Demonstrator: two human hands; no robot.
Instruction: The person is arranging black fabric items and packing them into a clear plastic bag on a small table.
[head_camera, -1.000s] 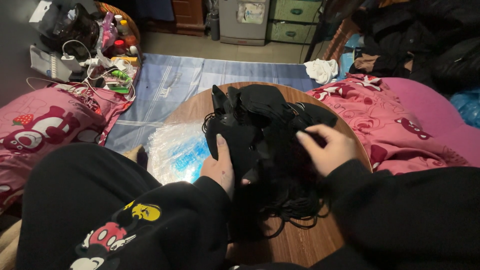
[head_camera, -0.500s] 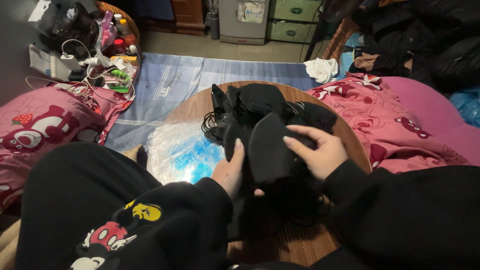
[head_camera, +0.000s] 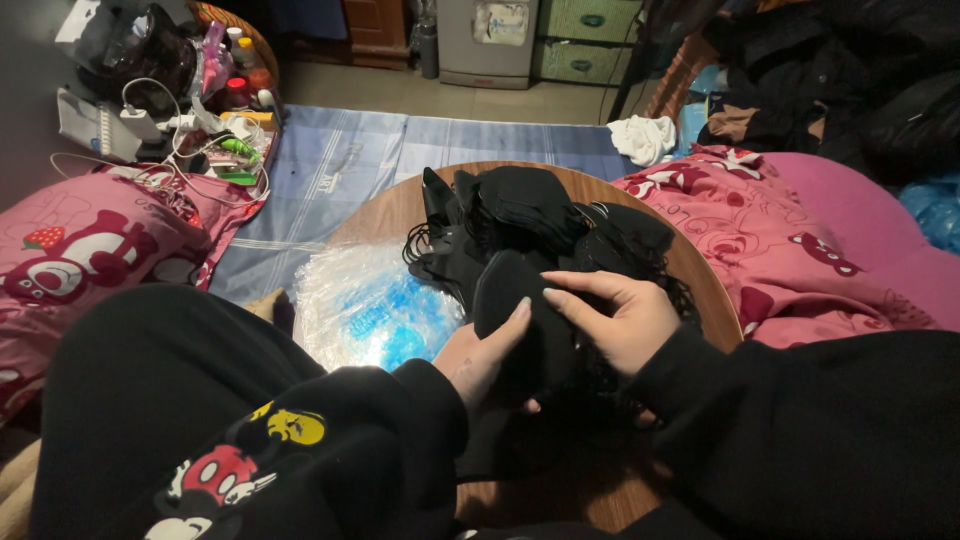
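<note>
Both hands grip 1 black face mask (head_camera: 520, 320) above the round tabletop (head_camera: 690, 270): left hand (head_camera: 487, 360) fingers beneath, right hand (head_camera: 615, 320) fingers over its edge. Step: handling a single mask before the mask pile (head_camera: 530, 220). Next move likely needs careful separation from tangled ear loops.

Clear plastic package (head_camera: 375, 310) with blue contents, flat on round wooden table (head_camera: 700, 280), left side. Small bottles (head_camera: 240, 90), coloured labels, far left.
</note>
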